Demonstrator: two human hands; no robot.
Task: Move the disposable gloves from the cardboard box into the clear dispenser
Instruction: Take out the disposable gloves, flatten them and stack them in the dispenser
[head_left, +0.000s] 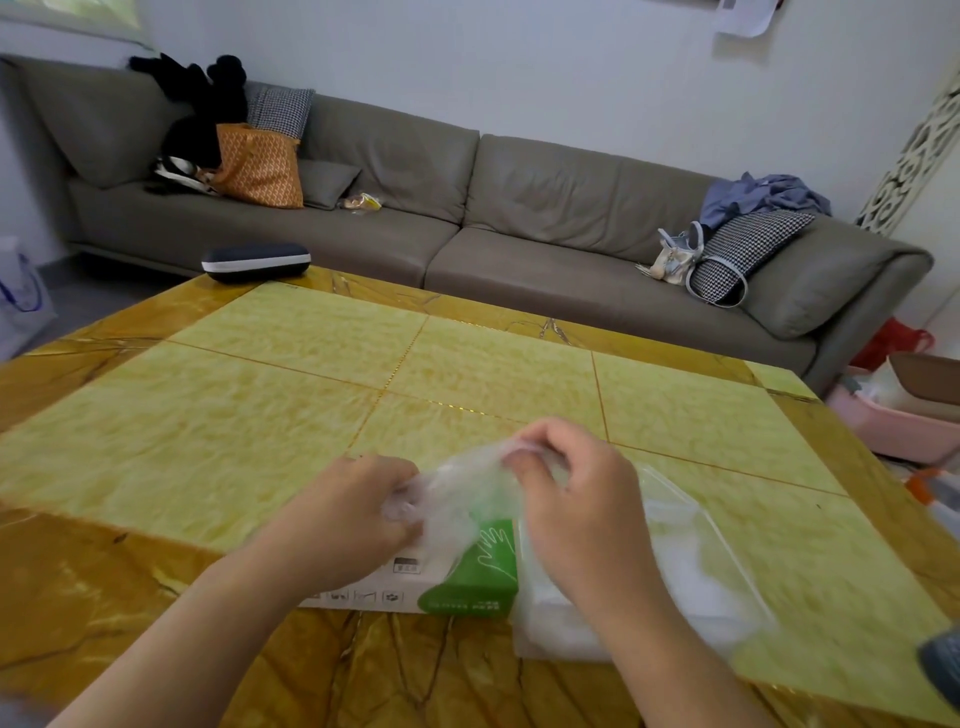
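A white and green cardboard glove box (467, 577) lies near the front edge of the table. Right of it sits the clear plastic dispenser (691, 561), with pale plastic showing inside. Both of my hands hold a bunch of thin clear disposable gloves (457, 483) just above the box. My left hand (358, 514) grips the bunch's left end over the box top. My right hand (566, 488) pinches its right end, above the gap between box and dispenser. My forearms hide part of the box and the dispenser's near left corner.
The table (311, 415) has a yellow-green marbled top with an amber border. A dark case with a white stripe (255, 261) lies at its far left corner. A grey sofa (467, 218) with bags and cushions runs behind. Pink tubs (893, 415) stand right of the table.
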